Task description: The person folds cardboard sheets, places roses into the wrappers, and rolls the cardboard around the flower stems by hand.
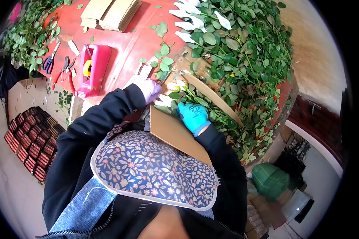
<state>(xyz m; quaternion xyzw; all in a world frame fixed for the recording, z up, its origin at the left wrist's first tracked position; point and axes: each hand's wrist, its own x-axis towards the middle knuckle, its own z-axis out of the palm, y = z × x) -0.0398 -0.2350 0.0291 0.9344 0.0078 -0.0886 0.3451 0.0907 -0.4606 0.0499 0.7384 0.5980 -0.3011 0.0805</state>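
The red surface (70, 24) spreads out ahead of me, and a large leafy pile (251, 59) covers its right side. A brown board (179, 135) slants against my apron (155, 167), close under my hands, while a stack of cardboard (111, 18) lies well apart at the far edge. A curved brown strip (215, 97) arches over the greenery just beyond my right hand.

The flower stems (197, 97) lie between that strip and the board, beside my blue-gloved right hand (194, 117). Its fingers bend in toward the leaves, but their tips are hidden, so I cannot tell whether they pinch a stem. My pale-gloved left hand (148, 89) is curled near the flower heads; I cannot tell what, if anything, it grips.

To handle these well, I judge that I should support the stems low down with my right hand and guide the heads only lightly with my left, because petals likely bruise under pressure. Bringing the heads level before pressing any card against them should help. The pink tape dispenser (103, 65), red-handled pruners (71, 81) and pale flower heads (177, 85) complete my list.
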